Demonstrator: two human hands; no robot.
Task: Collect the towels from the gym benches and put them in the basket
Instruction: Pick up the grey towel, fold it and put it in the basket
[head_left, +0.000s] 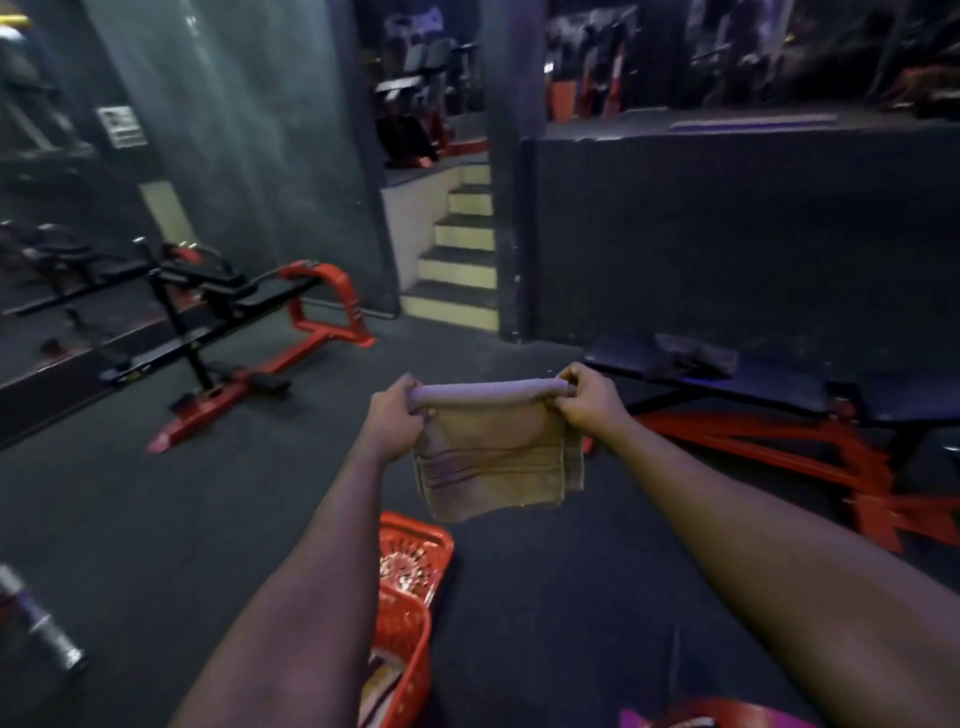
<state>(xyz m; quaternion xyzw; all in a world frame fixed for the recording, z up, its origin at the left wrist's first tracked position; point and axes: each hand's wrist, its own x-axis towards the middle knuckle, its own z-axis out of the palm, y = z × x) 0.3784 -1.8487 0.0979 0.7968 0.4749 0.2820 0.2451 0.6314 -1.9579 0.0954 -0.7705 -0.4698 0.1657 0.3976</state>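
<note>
A folded beige towel (493, 452) with thin stripes hangs in the air in front of me. My left hand (397, 415) grips its upper left corner and my right hand (589, 397) grips its upper right corner, both arms stretched out. Below the towel, on the dark floor, stands a red plastic basket (408, 623) with some cloth inside at its near end; my left forearm hides part of it. A dark towel (696, 356) lies on the black bench (769, 387) at the right.
The bench stands on a red frame (810, 452). A red and black machine (244, 332) sits on the floor at the left. Stairs (457, 260) rise straight ahead beside a dark wall. A metal bar end (41, 618) lies at the lower left. Another red object (717, 714) shows at the bottom edge.
</note>
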